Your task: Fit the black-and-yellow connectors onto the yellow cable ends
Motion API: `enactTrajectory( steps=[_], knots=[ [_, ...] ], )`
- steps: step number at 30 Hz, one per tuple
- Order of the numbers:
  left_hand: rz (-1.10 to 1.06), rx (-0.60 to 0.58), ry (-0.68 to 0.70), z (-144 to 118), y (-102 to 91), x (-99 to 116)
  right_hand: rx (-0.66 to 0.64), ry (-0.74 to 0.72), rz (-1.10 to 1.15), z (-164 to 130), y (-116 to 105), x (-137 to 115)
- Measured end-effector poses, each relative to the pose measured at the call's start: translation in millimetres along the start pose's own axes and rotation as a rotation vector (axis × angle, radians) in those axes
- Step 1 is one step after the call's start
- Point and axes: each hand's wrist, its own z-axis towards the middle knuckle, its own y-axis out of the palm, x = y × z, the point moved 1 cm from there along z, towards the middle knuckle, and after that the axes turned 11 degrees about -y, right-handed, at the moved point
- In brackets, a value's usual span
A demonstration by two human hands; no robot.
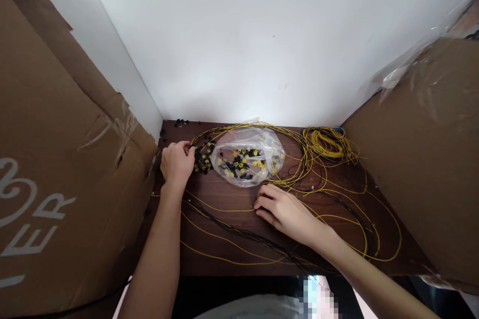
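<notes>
Between hands [175,162] [286,212]: plastic bag [245,159], yellow wires [325,144].

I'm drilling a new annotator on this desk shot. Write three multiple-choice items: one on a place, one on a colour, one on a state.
1. Where is the clear plastic bag?
A. right of the left hand
B. on the floor
C. inside the cardboard box

2. What colour is the coiled wire bundle?
A. red
B. yellow
C. white

3. How is the right hand?
A. raised in the air
B. gripping the bag
C. resting on the table, fingers on a wire

Answers: 1 A, bag lies just beside it; 2 B, coil is plainly yellow; 3 C, hand lies flat on the wood.
</notes>
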Motion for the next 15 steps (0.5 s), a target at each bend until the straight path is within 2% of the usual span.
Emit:
enactTrajectory(
  steps=[10, 15],
  knots=[
    [-0.022, -0.021, -0.005, 2.5, 2.6, -1.7, 0.010, -0.008, -0.343, -2.9, 19.0, -9.2],
    [-0.048, -0.029, -0.007, 2.8, 2.1, -2.6, -0.010, -0.044, -0.360, -2.9, 10.9, -9.7]
  ],
)
